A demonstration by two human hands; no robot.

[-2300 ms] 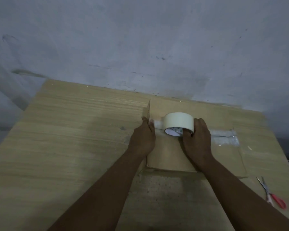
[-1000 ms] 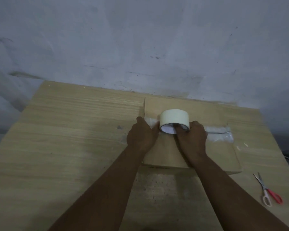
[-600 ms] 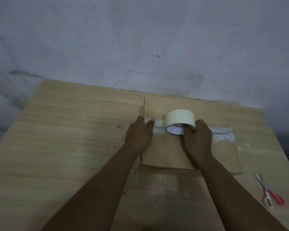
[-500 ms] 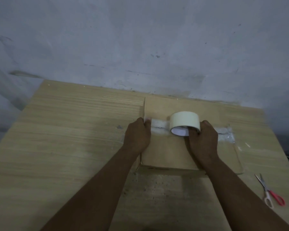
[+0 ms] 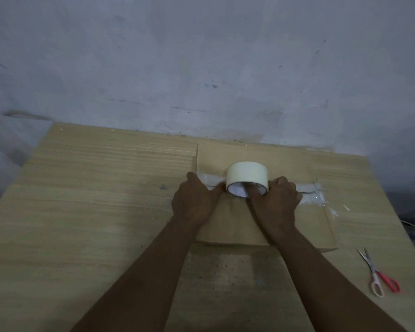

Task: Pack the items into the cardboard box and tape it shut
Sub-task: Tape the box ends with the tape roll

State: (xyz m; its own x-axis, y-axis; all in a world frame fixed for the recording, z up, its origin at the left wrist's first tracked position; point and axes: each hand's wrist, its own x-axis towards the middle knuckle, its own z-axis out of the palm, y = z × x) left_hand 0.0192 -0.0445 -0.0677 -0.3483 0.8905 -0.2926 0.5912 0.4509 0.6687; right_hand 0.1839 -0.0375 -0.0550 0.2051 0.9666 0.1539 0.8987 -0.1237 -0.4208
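Box: cardboard box [image 5: 235, 226] on the table [image 5: 94, 212], flaps closed
Left hand [image 5: 194, 202]: presses the tape down at the seam's left end
Right hand [image 5: 277, 202]: fingers gripping tape roll [image 5: 247, 174], mid-seam
Remaining: probably finishing and cutting the strip

- Both bare forearms [image 5: 153, 271] are stretched forward.
- The left hand [image 5: 194, 200] is laid palm down, thumb pointed rightward.
- The right hand [image 5: 276, 202] is curled on the tape roll [image 5: 246, 174], thumb tucked inside its core.
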